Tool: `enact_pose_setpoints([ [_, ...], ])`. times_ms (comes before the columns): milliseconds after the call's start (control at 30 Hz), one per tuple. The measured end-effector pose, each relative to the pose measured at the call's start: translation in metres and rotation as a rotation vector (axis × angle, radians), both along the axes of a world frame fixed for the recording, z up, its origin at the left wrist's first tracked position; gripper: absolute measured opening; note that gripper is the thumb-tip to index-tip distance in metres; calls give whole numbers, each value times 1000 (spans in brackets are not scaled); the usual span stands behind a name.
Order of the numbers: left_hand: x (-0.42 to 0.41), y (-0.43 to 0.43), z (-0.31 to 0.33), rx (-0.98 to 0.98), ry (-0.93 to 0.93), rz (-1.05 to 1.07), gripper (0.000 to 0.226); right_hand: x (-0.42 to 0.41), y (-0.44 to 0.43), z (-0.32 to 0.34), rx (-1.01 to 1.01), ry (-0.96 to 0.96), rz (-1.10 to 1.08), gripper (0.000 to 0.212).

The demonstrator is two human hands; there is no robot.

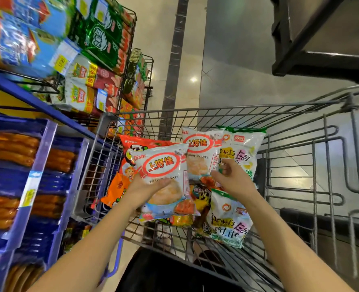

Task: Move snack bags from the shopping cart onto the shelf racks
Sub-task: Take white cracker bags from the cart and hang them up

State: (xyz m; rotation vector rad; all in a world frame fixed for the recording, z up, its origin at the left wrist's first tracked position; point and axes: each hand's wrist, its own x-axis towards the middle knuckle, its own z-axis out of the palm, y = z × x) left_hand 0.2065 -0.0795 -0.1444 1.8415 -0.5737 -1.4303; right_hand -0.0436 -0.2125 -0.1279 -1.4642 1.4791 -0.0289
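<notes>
Left hand: we see the left hand [146,189] clamped on a white shrimp flakes bag [163,175], with the thumb laid across the front and the fingers tucked behind, near its lower left edge.
Right hand: the right hand [232,178] is out over the cart with its fingers curled right where two bags meet. Whether it has a grip on either one, we cannot tell.
Held bag: it's up above the other snacks, tilted, inside the cart's walls and left of centre, apart from the racks.
Shopping cart: the grey wire shopping cart [216,111] has its left corner close against the blue-framed shelf racks [37,102].
Second bag: a second shrimp flakes bag [201,152] stands upright toward the far wall, partly behind the held one.
Green-topped bags: a white bag with a green top [245,148] leans just to its right, and a matching bag [229,220] lies nearer to us, below the right wrist.
Red bag: a red-orange snack bag [126,175] sits against the cart's left wall, behind the held bag.
Racks: orange sausage packs [10,150] fill the low shelves. Higher up, wire baskets [135,17] carry green packs [102,36] and white-and-red bags [83,81].
Floor: we have a glossy pale floor [227,70] beyond the cart, with one light glare on it.
</notes>
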Motion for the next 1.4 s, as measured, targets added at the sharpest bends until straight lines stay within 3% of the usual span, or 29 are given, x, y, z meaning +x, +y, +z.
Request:
enact_pose_setpoints([
  [167, 23, -10, 13, -1, -11, 49, 60, 19, -14, -20, 20, -14, -70, 35],
  [267, 39, -8, 7, 20, 19, 84, 108, 31, -23, -44, 45, -11, -113, 37],
  [300, 42, -7, 10, 17, 17, 95, 113, 35, -26, -49, 57, 0, -134, 41],
  [433, 52, -3, 12, 6, 54, 97, 80, 41, -32, -85, 113, 31, -155, 64],
  [533, 66, 4, 7, 35, 64, 127, 88, 48, -35, -94, 156, 18, -125, 75],
  [667, 76, 9, 9, 32, 75, 155, 73, 61, -33, -94, 294, -109, -192, 64],
  [767, 84, 12, 9, 51, 49, 168, 78, 68, -28, -104, 335, -215, -296, 88],
  [867, 90, 14, 10, 42, 20, 173, 80, 74, -22, -111, 329, -326, -364, 72],
  [933, 91, 14, 13, 34, 11, 183, 72, 79, -20, -111, 340, -386, -355, 68],
  [1000, 92, 14, 16, 29, 12, 181, 55, 79, -20, -119, 352, -437, -348, 83],
  [1033, 94, 14, 17, 27, 20, 178, 56, 77, -20, -125, 340, -459, -364, 90],
  [1100, 97, 16, 20, 21, 20, 187, 79, 72, -18, -130, 284, -453, -401, 97],
  [1200, 102, 16, 26, 6, 29, 192, 96, 75, -15, -95, 226, -427, -422, 82],
  [1300, 101, 10, 39, -22, 50, 182, 71, 68, -20, -72, 226, -436, -465, 70],
  [1400, 103, 5, 48, -60, 20, 131, 73, 59, -27, -41, 230, -455, -439, 49],
])
